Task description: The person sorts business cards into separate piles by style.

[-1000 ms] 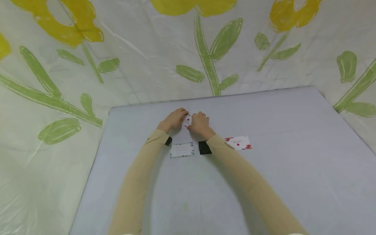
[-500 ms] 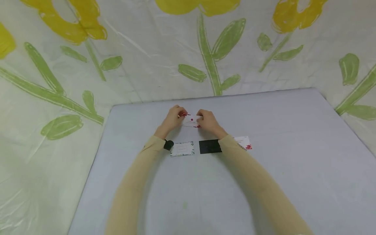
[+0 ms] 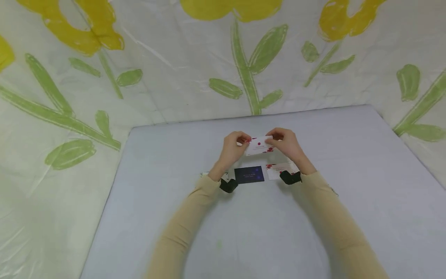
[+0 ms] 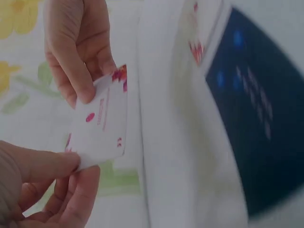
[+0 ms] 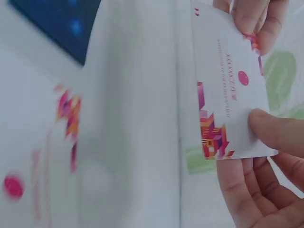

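Between both hands hangs a white business card [image 3: 257, 147] with a red dot, printed lines and red-orange patterned corners, raised above the table. My left hand [image 3: 234, 148] pinches its left edge between thumb and fingers. At the other edge, my right hand [image 3: 286, 145] pinches it, thumb on the printed face [image 5: 228, 90] and fingers behind. Below lies a dark blue card [image 3: 249, 174] with pale print. Right of it is a white card with red corners [image 3: 275, 171], partly covered by the right wrist strap. A leaf-bordered card [image 3: 204, 174] is mostly hidden behind the left wrist.
The cards lie in a row on a pale grey table [image 3: 251, 224]. Its far edge meets a white sheet [image 3: 174, 93] painted with yellow flowers and green leaves. Black straps [image 3: 228, 185] sit on both wrists.
Both hands have moved right with the white card, now held spread between them and printed face showing. The dark blue card is uncovered; the leaf-bordered card is now mostly hidden.
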`<state>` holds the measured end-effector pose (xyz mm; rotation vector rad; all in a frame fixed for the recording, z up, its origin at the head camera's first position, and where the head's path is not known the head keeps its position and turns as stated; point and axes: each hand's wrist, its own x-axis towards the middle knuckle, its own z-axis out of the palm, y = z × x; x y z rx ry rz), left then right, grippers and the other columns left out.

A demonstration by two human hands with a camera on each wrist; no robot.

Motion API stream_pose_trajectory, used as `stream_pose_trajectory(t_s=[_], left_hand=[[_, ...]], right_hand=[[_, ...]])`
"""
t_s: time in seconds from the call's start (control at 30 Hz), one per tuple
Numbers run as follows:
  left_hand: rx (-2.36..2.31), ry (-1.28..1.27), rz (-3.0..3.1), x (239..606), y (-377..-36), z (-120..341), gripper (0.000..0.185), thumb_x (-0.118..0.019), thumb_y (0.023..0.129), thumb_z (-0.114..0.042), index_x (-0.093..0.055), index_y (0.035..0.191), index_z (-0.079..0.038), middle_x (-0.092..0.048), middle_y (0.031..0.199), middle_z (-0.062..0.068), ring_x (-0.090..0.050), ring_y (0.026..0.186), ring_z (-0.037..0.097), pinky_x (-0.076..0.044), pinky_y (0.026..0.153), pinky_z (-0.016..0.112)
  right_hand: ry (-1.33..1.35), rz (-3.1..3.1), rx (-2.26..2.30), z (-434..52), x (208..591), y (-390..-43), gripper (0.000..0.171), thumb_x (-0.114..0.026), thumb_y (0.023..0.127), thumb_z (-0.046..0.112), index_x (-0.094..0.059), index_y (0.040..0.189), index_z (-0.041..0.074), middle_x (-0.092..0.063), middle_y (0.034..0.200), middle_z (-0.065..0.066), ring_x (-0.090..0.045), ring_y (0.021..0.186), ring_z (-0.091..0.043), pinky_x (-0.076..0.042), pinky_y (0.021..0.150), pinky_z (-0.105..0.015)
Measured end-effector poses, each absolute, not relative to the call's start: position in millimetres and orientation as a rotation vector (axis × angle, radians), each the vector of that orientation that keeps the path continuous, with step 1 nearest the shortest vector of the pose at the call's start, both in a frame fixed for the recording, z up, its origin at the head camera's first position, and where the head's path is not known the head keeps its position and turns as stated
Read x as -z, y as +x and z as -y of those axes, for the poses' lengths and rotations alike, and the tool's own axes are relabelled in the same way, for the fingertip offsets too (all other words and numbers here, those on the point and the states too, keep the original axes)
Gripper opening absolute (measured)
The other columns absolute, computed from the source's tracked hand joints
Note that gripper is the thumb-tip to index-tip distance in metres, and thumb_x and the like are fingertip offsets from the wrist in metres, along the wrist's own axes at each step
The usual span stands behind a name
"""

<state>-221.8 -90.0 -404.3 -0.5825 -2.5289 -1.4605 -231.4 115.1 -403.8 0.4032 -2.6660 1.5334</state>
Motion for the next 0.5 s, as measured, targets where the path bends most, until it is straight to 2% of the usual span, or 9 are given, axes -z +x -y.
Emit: stream_pose_trajectory(t_s=[0.2, 0.4, 0.5], left_hand=[[1.457, -0.646, 2.590, 413.5, -206.6, 54.5, 0.012, -0.062, 0.082, 0.007, -0.066, 0.093, 0.004, -0.064, 0.088, 0.015, -0.060, 0.078, 0.023, -0.051, 0.072, 0.028], [1.463, -0.651, 2.759, 420.7, -196.1, 33.5, 0.012, -0.060, 0.085, 0.004, -0.065, 0.096, 0.002, -0.062, 0.090, 0.011, -0.056, 0.077, 0.017, -0.045, 0.068, 0.017], [1.459, -0.649, 2.813, 424.1, -193.3, 27.5, 0.012, -0.061, 0.085, 0.004, -0.065, 0.096, 0.002, -0.061, 0.088, 0.011, -0.053, 0.075, 0.015, -0.042, 0.065, 0.016]], right_hand=[[0.292, 2.787, -1.529, -153.5, 411.6, -212.8, 0.024, -0.068, 0.085, 0.016, -0.066, 0.101, -0.002, -0.062, 0.094, -0.016, -0.053, 0.081, -0.022, -0.043, 0.068, -0.023], [0.217, 2.908, -1.494, -175.3, 420.6, -199.4, 0.026, -0.067, 0.086, 0.016, -0.065, 0.104, -0.003, -0.059, 0.090, -0.015, -0.049, 0.079, -0.023, -0.044, 0.062, -0.022], [0.190, 2.958, -1.470, -181.6, 424.1, -194.5, 0.026, -0.067, 0.086, 0.015, -0.064, 0.104, -0.003, -0.058, 0.089, -0.014, -0.047, 0.080, -0.023, -0.043, 0.062, -0.023]])
